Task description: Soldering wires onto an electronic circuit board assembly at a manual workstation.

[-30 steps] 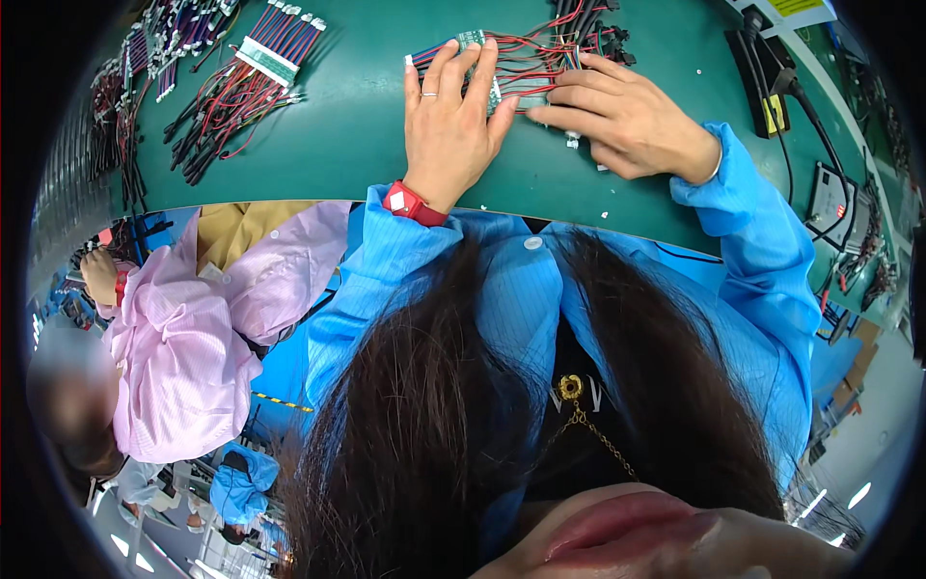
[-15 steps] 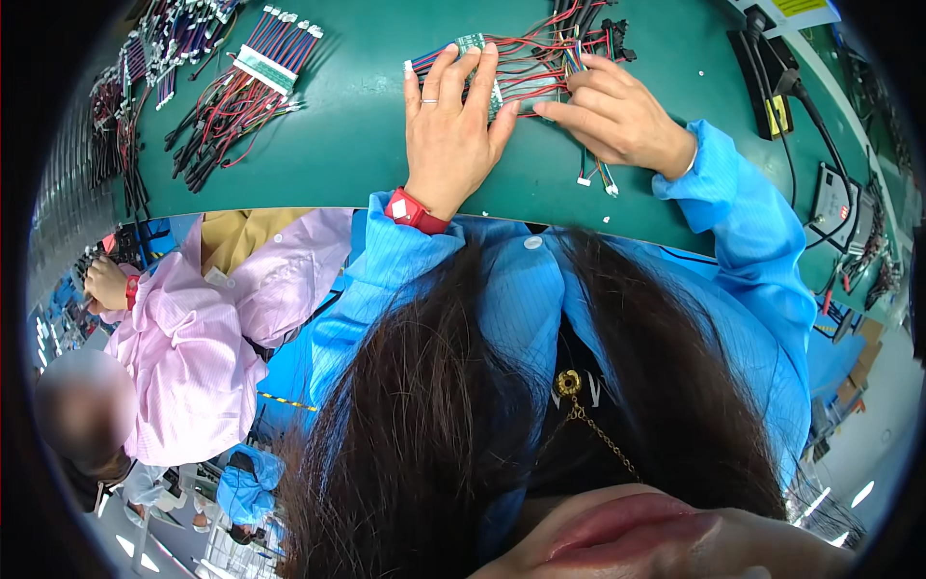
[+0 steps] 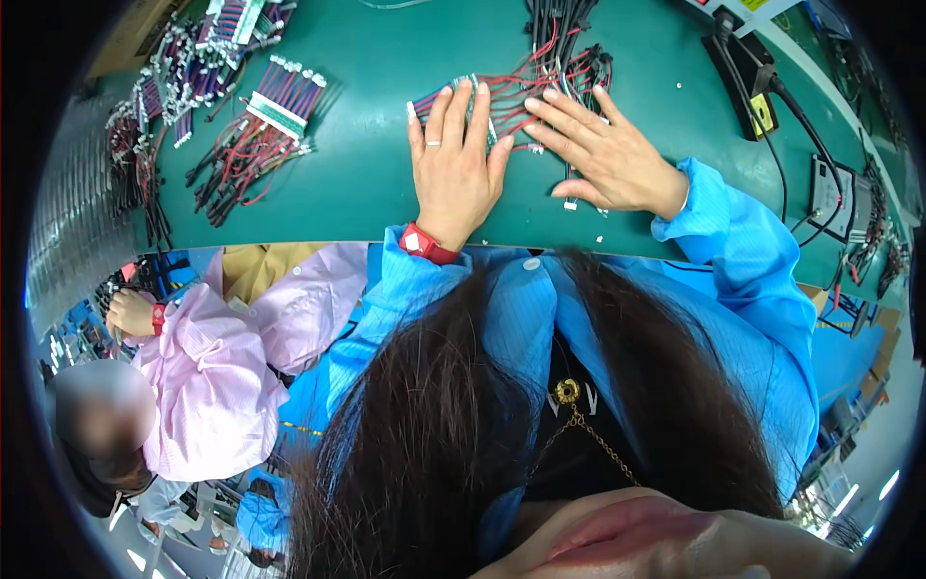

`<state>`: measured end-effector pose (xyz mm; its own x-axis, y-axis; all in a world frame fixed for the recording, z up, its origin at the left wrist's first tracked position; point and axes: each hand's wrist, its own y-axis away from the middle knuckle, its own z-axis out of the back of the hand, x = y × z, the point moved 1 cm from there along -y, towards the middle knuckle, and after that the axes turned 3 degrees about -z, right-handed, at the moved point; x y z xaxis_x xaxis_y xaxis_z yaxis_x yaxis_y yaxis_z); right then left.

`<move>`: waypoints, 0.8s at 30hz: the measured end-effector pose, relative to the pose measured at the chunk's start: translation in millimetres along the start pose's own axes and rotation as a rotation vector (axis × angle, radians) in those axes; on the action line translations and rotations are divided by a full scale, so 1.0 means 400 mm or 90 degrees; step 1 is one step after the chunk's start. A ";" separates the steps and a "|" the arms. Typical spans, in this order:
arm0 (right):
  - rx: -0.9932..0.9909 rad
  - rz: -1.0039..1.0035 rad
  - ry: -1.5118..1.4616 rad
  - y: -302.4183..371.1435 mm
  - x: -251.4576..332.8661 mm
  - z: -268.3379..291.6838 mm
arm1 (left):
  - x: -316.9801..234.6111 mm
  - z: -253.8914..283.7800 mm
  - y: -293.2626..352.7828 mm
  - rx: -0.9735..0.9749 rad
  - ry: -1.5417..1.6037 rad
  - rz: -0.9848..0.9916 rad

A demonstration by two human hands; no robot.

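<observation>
My left hand lies flat with its fingers stretched out over a bundle of wire harnesses. White connectors and a bit of green circuit board show past its fingertips. From there red and black wires run right to a cluster of black sleeved ends. My right hand rests palm down over these wires, fingers spread, with no grip on anything visible. Small white plugs on thin coloured wires stick out below its thumb. What lies directly under both palms is hidden.
To the left lies another harness bundle with a green-and-white board, and beyond it a heap of harnesses. A black power strip with cables and a small metal box stand right. A co-worker in a pink coat sits left.
My right hand has opened from a bent-finger pose near the wires and now lies flatter on them. My left hand stays over the bundle. The whole view has shifted slightly.
</observation>
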<state>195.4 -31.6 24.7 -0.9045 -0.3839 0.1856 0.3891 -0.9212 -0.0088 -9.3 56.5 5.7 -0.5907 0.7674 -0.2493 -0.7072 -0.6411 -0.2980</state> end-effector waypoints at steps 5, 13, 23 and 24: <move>-0.029 0.005 -0.023 0.003 0.019 0.011 | -0.017 0.055 -0.004 -0.005 0.069 0.014; -0.135 0.069 -0.041 -0.004 0.043 0.033 | 0.146 0.006 -0.331 -0.135 -0.061 -0.168; -0.338 0.110 -0.116 0.020 0.040 0.084 | 0.226 -0.018 -0.401 -0.162 -0.101 -0.145; -0.400 0.102 -0.125 0.018 0.038 0.092 | 0.227 0.005 -0.394 -0.206 -0.084 -0.136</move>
<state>190.8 -41.6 63.7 -0.7729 -0.5542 0.3091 0.2863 -0.7392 -0.6096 47.8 227.1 32.0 -0.5039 0.8630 -0.0365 -0.6732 -0.4188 -0.6095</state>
